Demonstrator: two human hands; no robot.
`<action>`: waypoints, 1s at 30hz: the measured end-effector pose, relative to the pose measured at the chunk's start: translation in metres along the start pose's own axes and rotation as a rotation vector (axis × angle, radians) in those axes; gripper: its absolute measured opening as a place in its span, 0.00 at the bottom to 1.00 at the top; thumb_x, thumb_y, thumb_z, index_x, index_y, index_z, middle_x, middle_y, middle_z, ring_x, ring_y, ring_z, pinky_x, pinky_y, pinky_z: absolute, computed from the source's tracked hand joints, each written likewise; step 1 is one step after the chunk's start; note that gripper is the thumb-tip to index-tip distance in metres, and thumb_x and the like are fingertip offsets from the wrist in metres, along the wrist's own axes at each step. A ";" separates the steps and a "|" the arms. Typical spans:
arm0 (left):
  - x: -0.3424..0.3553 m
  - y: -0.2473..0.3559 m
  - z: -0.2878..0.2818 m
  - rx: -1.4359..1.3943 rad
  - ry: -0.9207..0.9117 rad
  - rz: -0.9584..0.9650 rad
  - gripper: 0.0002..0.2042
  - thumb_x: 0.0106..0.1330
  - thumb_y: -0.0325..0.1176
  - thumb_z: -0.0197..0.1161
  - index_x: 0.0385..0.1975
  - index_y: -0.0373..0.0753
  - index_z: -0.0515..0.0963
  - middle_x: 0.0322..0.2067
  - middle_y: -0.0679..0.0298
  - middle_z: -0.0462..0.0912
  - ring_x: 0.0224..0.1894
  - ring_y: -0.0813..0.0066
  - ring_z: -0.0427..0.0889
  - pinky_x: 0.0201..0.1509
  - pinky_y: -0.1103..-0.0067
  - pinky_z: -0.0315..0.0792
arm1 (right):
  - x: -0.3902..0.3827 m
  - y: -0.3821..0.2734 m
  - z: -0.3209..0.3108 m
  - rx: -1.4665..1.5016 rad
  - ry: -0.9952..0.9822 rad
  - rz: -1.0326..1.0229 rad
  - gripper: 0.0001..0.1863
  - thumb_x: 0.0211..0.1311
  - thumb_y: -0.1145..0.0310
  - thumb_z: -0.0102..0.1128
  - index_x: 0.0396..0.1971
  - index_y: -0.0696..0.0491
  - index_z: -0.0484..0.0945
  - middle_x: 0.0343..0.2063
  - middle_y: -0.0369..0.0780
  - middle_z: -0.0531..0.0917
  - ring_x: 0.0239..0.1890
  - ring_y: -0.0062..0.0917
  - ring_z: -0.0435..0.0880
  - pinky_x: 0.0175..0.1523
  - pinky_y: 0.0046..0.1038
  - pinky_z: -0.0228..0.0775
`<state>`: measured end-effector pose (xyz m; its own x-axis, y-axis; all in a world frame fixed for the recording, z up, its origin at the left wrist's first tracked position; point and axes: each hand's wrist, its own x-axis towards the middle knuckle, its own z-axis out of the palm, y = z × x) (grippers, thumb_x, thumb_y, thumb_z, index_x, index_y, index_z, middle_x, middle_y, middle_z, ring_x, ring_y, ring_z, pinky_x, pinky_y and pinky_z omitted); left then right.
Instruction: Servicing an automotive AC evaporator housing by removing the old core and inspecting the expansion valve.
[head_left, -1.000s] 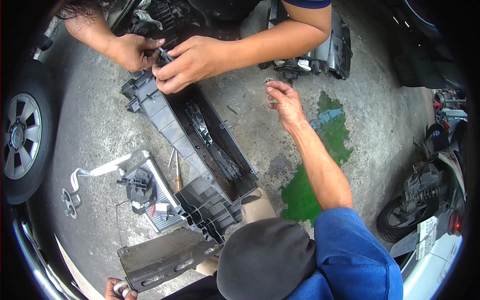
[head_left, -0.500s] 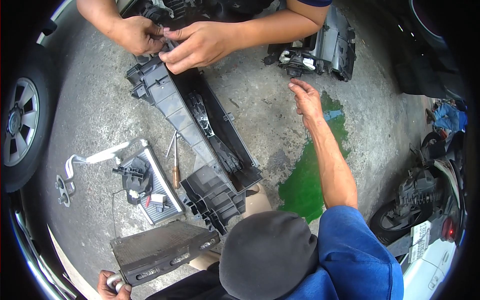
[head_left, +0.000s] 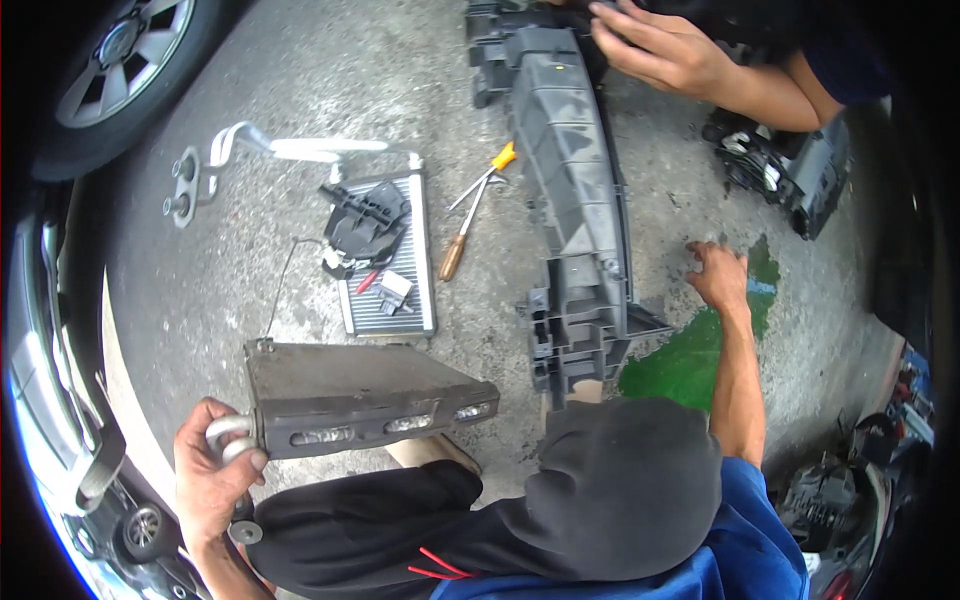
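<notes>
At lower left, my left hand (head_left: 215, 455) is closed round the bent metal pipes of a dirty evaporator core (head_left: 370, 385). The core is held up in front of my left leg, its slotted dark edge facing me. My right hand (head_left: 720, 272) reaches forward at the right with its fingers apart and nothing in them. It is by the far edge of a green puddle (head_left: 665, 365); whether it touches the floor I cannot tell. Between my hands stands a long grey plastic housing (head_left: 560, 140), its near end beside my right knee.
A cleaner silver core (head_left: 405, 318) with pipes lies at left, black plastic parts (head_left: 365, 225) on it. Two screwdrivers (head_left: 455, 255) lie beside it. Another person's hand (head_left: 670, 50) is at the top, near a black unit (head_left: 800, 180). A car wheel (head_left: 120, 60) stands far left.
My view has shifted left. My right hand has spread its fingers and turned toward the floor. The housing appears turned, showing its outer side. Only one of the other person's hands is visible now.
</notes>
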<state>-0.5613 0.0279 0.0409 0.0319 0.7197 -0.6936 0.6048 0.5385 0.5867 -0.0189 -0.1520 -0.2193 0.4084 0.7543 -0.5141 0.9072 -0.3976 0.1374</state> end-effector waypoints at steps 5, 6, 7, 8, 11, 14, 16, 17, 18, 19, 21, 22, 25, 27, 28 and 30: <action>-0.006 -0.014 -0.016 -0.135 -0.059 -0.096 0.16 0.48 0.17 0.68 0.36 0.35 0.71 0.26 0.66 0.78 0.24 0.83 0.78 0.26 0.85 0.75 | -0.029 -0.061 -0.006 0.651 -0.051 0.147 0.24 0.58 0.62 0.61 0.55 0.54 0.76 0.33 0.45 0.84 0.40 0.33 0.85 0.47 0.31 0.74; -0.006 -0.013 -0.021 -0.163 -0.135 -0.097 0.16 0.50 0.17 0.68 0.36 0.35 0.72 0.27 0.66 0.78 0.25 0.82 0.79 0.27 0.84 0.76 | -0.038 -0.059 -0.009 0.573 -0.153 0.079 0.24 0.58 0.62 0.61 0.54 0.55 0.76 0.34 0.46 0.84 0.40 0.33 0.85 0.47 0.32 0.74; -0.004 -0.014 -0.022 -0.194 -0.140 -0.116 0.16 0.50 0.17 0.68 0.36 0.35 0.72 0.27 0.66 0.78 0.25 0.82 0.79 0.27 0.84 0.76 | -0.047 -0.051 -0.005 0.607 -0.245 0.027 0.24 0.57 0.62 0.62 0.53 0.55 0.76 0.34 0.47 0.84 0.40 0.35 0.85 0.47 0.33 0.74; -0.002 -0.011 -0.021 -0.212 -0.215 -0.131 0.15 0.51 0.17 0.68 0.37 0.35 0.71 0.27 0.65 0.78 0.26 0.82 0.79 0.28 0.84 0.77 | -0.058 -0.035 0.014 0.628 -0.216 -0.006 0.24 0.57 0.62 0.63 0.53 0.56 0.76 0.34 0.47 0.84 0.40 0.34 0.85 0.47 0.33 0.74; -0.006 -0.018 -0.029 -0.214 -0.301 -0.235 0.15 0.53 0.19 0.68 0.37 0.36 0.71 0.27 0.66 0.78 0.25 0.83 0.79 0.27 0.84 0.76 | -0.101 -0.081 -0.001 0.597 -0.398 -0.014 0.24 0.56 0.63 0.64 0.53 0.57 0.76 0.35 0.47 0.85 0.40 0.34 0.85 0.47 0.33 0.74; 0.002 -0.021 -0.031 -0.215 -0.437 -0.246 0.15 0.54 0.20 0.67 0.37 0.37 0.71 0.27 0.67 0.77 0.24 0.84 0.77 0.25 0.84 0.74 | -0.141 -0.082 -0.034 0.598 -0.563 0.110 0.24 0.56 0.64 0.65 0.52 0.58 0.76 0.35 0.47 0.85 0.40 0.34 0.85 0.47 0.32 0.74; 0.003 -0.021 -0.029 -0.195 -0.497 -0.252 0.15 0.53 0.20 0.67 0.37 0.39 0.71 0.27 0.68 0.76 0.25 0.85 0.76 0.24 0.83 0.74 | -0.166 -0.072 -0.047 0.698 -0.608 0.152 0.24 0.57 0.64 0.65 0.52 0.58 0.77 0.34 0.47 0.85 0.39 0.33 0.85 0.46 0.32 0.74; 0.002 -0.023 -0.027 -0.171 -0.500 -0.201 0.14 0.54 0.21 0.67 0.37 0.39 0.70 0.28 0.69 0.76 0.26 0.85 0.76 0.25 0.83 0.73 | -0.180 -0.069 -0.060 0.768 -0.629 0.186 0.23 0.57 0.63 0.65 0.51 0.58 0.77 0.34 0.47 0.85 0.38 0.33 0.84 0.46 0.32 0.74; -0.005 -0.025 -0.028 -0.138 -0.495 -0.157 0.14 0.55 0.23 0.67 0.38 0.39 0.70 0.28 0.70 0.75 0.27 0.85 0.76 0.26 0.83 0.71 | -0.194 -0.070 -0.074 0.847 -0.656 0.215 0.23 0.57 0.63 0.65 0.51 0.58 0.77 0.33 0.46 0.85 0.37 0.33 0.84 0.45 0.32 0.74; -0.011 -0.032 -0.027 -0.145 -0.493 -0.161 0.14 0.55 0.23 0.67 0.38 0.39 0.70 0.28 0.70 0.75 0.27 0.85 0.76 0.26 0.83 0.71 | -0.205 -0.070 -0.090 0.839 -0.659 0.212 0.23 0.57 0.63 0.65 0.51 0.58 0.77 0.33 0.46 0.85 0.37 0.33 0.84 0.45 0.32 0.74; -0.023 -0.038 -0.028 0.032 -0.481 -0.041 0.16 0.53 0.28 0.69 0.38 0.40 0.69 0.26 0.68 0.76 0.29 0.79 0.76 0.32 0.77 0.72 | -0.227 -0.071 -0.127 0.612 -0.548 0.183 0.22 0.58 0.64 0.64 0.50 0.59 0.77 0.30 0.44 0.84 0.32 0.29 0.83 0.42 0.29 0.74; -0.031 -0.036 -0.033 0.025 -0.487 -0.040 0.16 0.53 0.28 0.69 0.38 0.40 0.69 0.26 0.68 0.76 0.29 0.79 0.76 0.32 0.77 0.72 | -0.236 -0.070 -0.147 0.604 -0.546 0.187 0.22 0.58 0.64 0.64 0.50 0.59 0.77 0.30 0.44 0.84 0.32 0.29 0.83 0.42 0.29 0.74; -0.065 -0.019 -0.055 0.264 -0.469 -0.038 0.19 0.51 0.37 0.68 0.41 0.39 0.72 0.28 0.57 0.81 0.33 0.57 0.83 0.42 0.65 0.74 | -0.270 -0.065 -0.208 0.564 -0.616 0.318 0.21 0.60 0.68 0.62 0.52 0.59 0.75 0.31 0.40 0.83 0.28 0.22 0.80 0.34 0.24 0.72; -0.081 -0.010 -0.082 0.366 -0.449 -0.049 0.20 0.51 0.39 0.68 0.43 0.41 0.72 0.30 0.53 0.83 0.37 0.52 0.83 0.44 0.63 0.74 | -0.286 -0.066 -0.237 0.652 -0.619 0.445 0.20 0.59 0.67 0.63 0.50 0.57 0.76 0.29 0.38 0.82 0.26 0.20 0.78 0.29 0.23 0.69; -0.092 -0.010 -0.095 0.402 -0.436 -0.058 0.20 0.51 0.38 0.68 0.43 0.41 0.72 0.30 0.53 0.83 0.37 0.52 0.83 0.44 0.64 0.74 | -0.292 -0.070 -0.249 0.655 -0.604 0.449 0.20 0.59 0.67 0.63 0.50 0.57 0.76 0.29 0.38 0.82 0.26 0.20 0.78 0.29 0.23 0.69; -0.107 -0.012 -0.125 0.416 -0.402 -0.066 0.20 0.51 0.37 0.68 0.43 0.40 0.72 0.31 0.53 0.83 0.38 0.52 0.84 0.44 0.64 0.75 | -0.304 -0.082 -0.268 0.724 -0.603 0.470 0.20 0.58 0.65 0.64 0.48 0.59 0.78 0.26 0.40 0.82 0.25 0.22 0.80 0.35 0.26 0.73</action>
<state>-0.6715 -0.0003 0.1605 0.2344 0.4238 -0.8749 0.8748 0.3006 0.3800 -0.1904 -0.2087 0.1532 0.4053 0.1369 -0.9039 0.3121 -0.9501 -0.0039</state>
